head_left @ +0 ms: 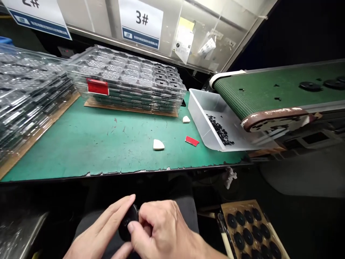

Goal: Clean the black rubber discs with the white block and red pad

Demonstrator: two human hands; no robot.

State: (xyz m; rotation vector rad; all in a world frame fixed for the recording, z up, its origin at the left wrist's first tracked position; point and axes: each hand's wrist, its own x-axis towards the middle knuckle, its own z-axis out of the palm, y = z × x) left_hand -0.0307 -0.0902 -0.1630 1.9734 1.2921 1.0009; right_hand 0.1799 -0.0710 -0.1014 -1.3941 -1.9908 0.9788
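Note:
Below the table's front edge, over my lap, a round black plastic disc (126,227) is held tilted between both hands. My left hand (104,228) has its long fingers stretched along the disc's far left side and its thumb beneath, gripping it. My right hand (161,226) is curled, with the thumb pressed on the disc's face and the bent forefinger at its right edge. Part of the disc is hidden by the fingers. Whether the right fingers also pinch a small piece cannot be seen.
Clear plastic trays (126,77) are stacked at the back, with more trays (29,97) at left. A translucent bin (199,118) holds small black bits under the green conveyor (269,90). White pieces and a red strip (192,140) lie on the green table (107,144). Lower right, a tray holds black discs (248,236).

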